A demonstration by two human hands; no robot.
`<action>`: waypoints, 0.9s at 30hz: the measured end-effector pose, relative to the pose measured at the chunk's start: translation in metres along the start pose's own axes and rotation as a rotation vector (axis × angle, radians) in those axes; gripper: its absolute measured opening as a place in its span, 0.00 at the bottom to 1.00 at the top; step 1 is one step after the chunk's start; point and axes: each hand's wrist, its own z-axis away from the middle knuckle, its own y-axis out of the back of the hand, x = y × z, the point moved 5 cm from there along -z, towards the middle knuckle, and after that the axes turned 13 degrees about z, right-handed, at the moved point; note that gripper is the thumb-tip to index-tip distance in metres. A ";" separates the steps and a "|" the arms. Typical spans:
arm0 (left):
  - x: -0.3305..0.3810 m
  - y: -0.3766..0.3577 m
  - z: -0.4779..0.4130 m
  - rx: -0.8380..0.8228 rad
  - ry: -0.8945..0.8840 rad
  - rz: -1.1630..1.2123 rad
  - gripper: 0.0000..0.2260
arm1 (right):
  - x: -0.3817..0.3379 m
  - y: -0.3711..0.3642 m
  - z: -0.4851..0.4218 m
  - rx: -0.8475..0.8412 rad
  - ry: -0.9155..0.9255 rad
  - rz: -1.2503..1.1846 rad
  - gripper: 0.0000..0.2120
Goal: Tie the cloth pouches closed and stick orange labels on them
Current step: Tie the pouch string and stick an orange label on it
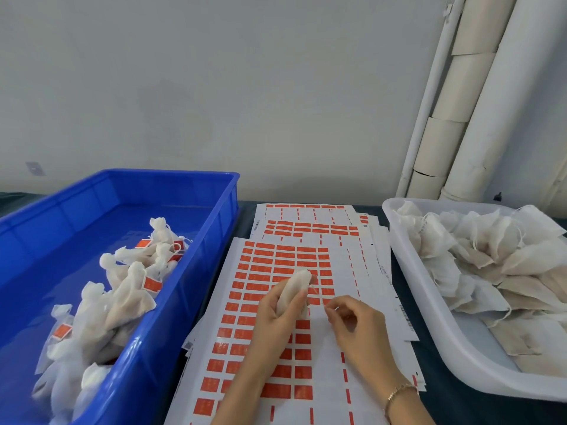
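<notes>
My left hand (273,314) grips a white cloth pouch (296,286) upright above the label sheets. A thin drawstring (316,291) runs from the pouch's neck toward my right hand (352,323), whose thumb and fingertips pinch its end just to the right of the pouch. Under both hands lies a white sheet of orange labels (270,271), several rows still full, the right columns peeled.
A blue bin (190,185) at left holds several tied pouches with orange labels (122,286). A white tray (460,342) at right holds a heap of untied pouches (491,256). More label sheets (310,222) lie fanned behind. Pale pipes (454,118) rise at back right.
</notes>
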 end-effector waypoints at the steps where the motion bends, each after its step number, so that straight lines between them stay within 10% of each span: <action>1: -0.001 0.000 -0.001 0.007 -0.013 -0.031 0.15 | -0.001 -0.001 0.000 -0.015 0.019 0.000 0.06; 17: -0.002 -0.015 0.002 -0.115 -0.517 -0.634 0.13 | -0.014 0.001 0.001 -0.198 0.008 -0.503 0.08; 27: -0.007 -0.009 0.000 -0.070 -0.209 -0.250 0.09 | -0.009 0.006 0.000 -0.085 -0.073 -0.658 0.08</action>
